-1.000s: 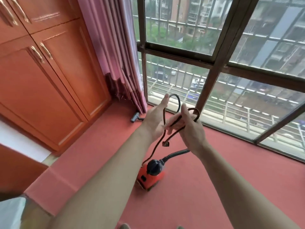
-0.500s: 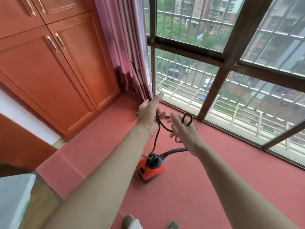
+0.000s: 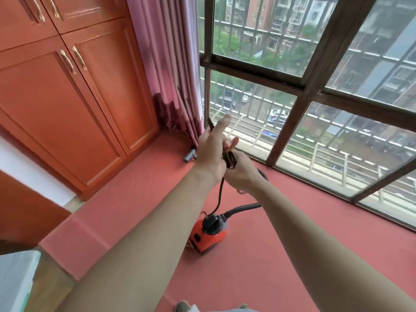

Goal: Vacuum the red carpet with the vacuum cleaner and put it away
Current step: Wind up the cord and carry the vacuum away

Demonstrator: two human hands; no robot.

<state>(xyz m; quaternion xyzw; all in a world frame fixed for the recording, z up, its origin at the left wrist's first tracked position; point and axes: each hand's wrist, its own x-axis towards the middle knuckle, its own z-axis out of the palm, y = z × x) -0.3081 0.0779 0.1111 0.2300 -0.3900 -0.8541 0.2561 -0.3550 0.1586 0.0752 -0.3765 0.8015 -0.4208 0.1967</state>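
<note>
A small red vacuum cleaner point(image 3: 208, 238) with a black top stands on the red carpet point(image 3: 281, 255) below my hands. Its black hose point(image 3: 244, 208) curves off to the right behind my right forearm. A black power cord point(image 3: 219, 197) rises from the vacuum cleaner to my hands. My left hand point(image 3: 210, 152) is raised with straight fingers, and loops of the cord lie round it. My right hand point(image 3: 240, 175) grips the cord just below and right of the left hand. The grey nozzle point(image 3: 190, 155) lies on the carpet at the curtain's foot.
An orange-brown wardrobe point(image 3: 74, 113) fills the left side, and a pink curtain point(image 3: 171, 70) hangs in the corner. Large floor-level windows point(image 3: 292, 97) run along the right. A step edge point(image 3: 56, 251) borders the carpet at lower left. My shoes point(image 3: 183, 306) show at the bottom.
My hands have come together and moved up toward the curtain. The open cord loops from a second ago are now drawn tight round my left hand, and my right hand has closed on the cord.
</note>
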